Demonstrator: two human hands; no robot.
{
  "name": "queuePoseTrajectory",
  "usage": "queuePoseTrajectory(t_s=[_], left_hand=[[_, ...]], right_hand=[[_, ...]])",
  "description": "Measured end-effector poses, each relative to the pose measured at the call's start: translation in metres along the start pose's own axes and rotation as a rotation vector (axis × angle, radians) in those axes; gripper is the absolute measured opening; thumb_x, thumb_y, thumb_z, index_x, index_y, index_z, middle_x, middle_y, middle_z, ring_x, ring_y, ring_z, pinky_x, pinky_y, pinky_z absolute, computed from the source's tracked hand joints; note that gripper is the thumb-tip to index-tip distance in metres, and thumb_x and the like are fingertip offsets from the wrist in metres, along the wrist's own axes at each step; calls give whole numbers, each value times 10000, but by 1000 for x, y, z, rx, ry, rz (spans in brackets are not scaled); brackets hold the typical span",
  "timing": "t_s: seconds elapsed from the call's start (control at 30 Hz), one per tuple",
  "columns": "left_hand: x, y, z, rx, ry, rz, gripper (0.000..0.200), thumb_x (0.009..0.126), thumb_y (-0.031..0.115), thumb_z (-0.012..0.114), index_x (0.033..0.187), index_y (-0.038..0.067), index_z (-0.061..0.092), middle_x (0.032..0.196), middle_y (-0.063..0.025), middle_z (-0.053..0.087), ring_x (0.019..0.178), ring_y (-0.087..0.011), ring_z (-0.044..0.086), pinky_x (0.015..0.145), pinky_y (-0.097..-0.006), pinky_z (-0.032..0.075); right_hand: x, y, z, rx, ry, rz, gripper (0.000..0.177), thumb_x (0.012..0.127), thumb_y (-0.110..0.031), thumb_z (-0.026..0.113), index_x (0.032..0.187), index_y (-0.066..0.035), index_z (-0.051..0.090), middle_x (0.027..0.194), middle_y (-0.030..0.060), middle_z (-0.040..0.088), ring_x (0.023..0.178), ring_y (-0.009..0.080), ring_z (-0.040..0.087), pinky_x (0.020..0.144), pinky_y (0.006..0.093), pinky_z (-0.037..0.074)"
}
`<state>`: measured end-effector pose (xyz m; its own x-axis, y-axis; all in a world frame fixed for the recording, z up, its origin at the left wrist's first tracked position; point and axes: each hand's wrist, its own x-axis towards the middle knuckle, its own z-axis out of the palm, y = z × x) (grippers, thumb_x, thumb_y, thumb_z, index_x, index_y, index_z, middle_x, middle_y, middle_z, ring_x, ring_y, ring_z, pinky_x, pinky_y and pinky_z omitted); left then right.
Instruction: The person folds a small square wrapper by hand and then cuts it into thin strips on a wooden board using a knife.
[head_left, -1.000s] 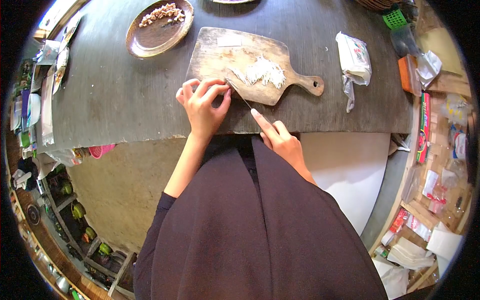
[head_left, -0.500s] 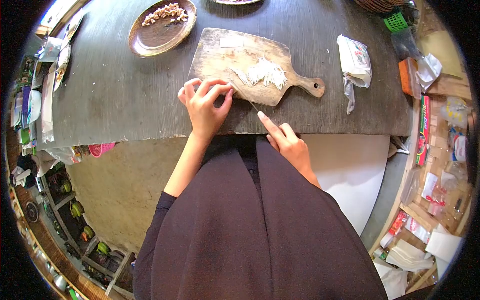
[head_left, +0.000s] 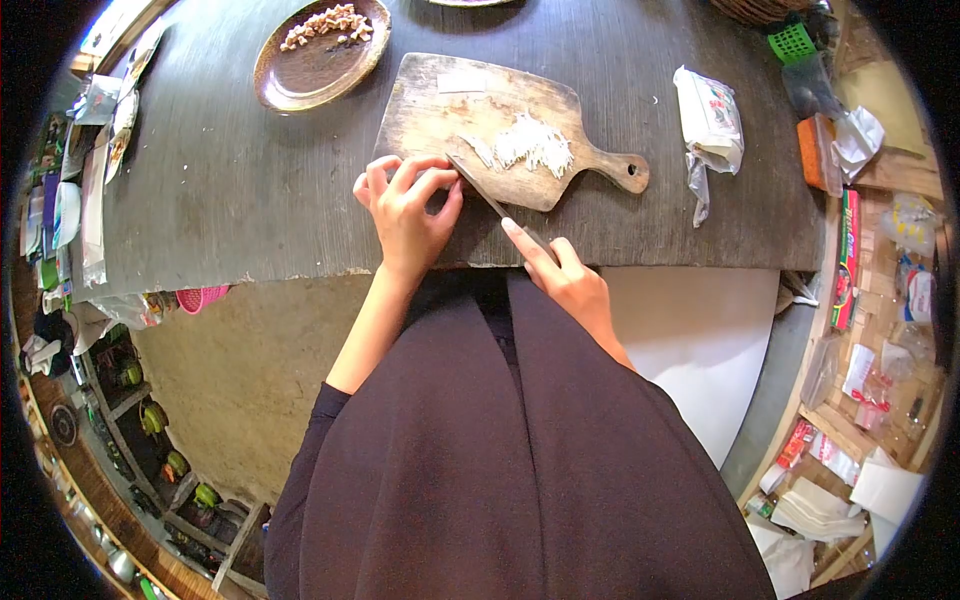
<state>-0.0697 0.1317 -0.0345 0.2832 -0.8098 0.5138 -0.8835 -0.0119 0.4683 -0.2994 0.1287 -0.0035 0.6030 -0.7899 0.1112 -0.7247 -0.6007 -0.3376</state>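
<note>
My right hand (head_left: 572, 283) is closed round a knife (head_left: 480, 187), index finger stretched along its back. The blade slants up and left over the near edge of a wooden cutting board (head_left: 425, 110), its tip beside my left fingertips. My left hand (head_left: 410, 205) rests at the board's near left corner with curled fingers and thumb pinched together; whatever they press on is hidden. A loose heap of thin white strips (head_left: 535, 147) lies on the board's right half. Near its far edge sits a flat pale rectangular piece (head_left: 461, 82).
Beyond the board at left stands a brown plate (head_left: 310, 85) with small brownish chunks (head_left: 330, 25). A white plastic packet (head_left: 710, 120) lies right of the board's handle. An orange-and-clear container (head_left: 818, 155) and a green basket (head_left: 791, 43) stand at the table's right edge.
My right hand has moved slightly up and left with the knife, bringing its blade up to my left fingertips. My left hand keeps its pinch at almost the same spot.
</note>
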Motion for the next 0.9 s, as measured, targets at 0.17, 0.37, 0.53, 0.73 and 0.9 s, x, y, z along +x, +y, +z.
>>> queuePoseTrajectory(t_s=[0.17, 0.37, 0.53, 0.73, 0.9], left_hand=[[0, 0, -1, -1, 6, -1, 118, 763, 201, 821, 860, 210, 756, 1049, 110, 723, 1093, -246, 524, 1003, -441, 314], [2, 3, -2, 1, -1, -2, 129, 768, 187, 837, 876, 209, 770, 1060, 104, 731, 1101, -236, 551, 1009, -420, 324], [2, 3, 0, -11, 17, -4, 112, 777, 213, 823, 870, 224, 761, 1039, 118, 721, 1087, -243, 522, 1004, -431, 310], [1, 1, 0, 0, 5, -5, 107, 775, 206, 817, 863, 216, 757, 1045, 116, 722, 1090, -248, 523, 1008, -433, 310], [1, 0, 0, -1, 1, -1, 111, 774, 209, 819, 865, 216, 756, 1055, 116, 722, 1090, -247, 524, 1006, -432, 310]], right_hand=[[3, 0, 7, -16, 27, -8, 653, 922, -180, 678, 1501, -430, 510, 822, 55, 488, 516, 231, 624, 488, 369, 567], [-8, 5, -12, 79, 10, 48, 646, 930, -187, 684, 1503, -428, 507, 833, 54, 504, 547, 257, 629, 524, 400, 581], [-9, 3, -18, 104, -43, 54, 618, 950, -210, 679, 1507, -414, 505, 851, 60, 513, 582, 265, 646, 552, 401, 583], [-8, -5, -24, 178, -176, 150, 603, 959, -138, 667, 1496, -375, 531, 910, 74, 564, 724, 325, 680, 668, 452, 570], [-5, 1, -10, 113, -66, 52, 601, 962, -230, 668, 1507, -422, 503, 847, 71, 508, 574, 274, 646, 540, 410, 579]])
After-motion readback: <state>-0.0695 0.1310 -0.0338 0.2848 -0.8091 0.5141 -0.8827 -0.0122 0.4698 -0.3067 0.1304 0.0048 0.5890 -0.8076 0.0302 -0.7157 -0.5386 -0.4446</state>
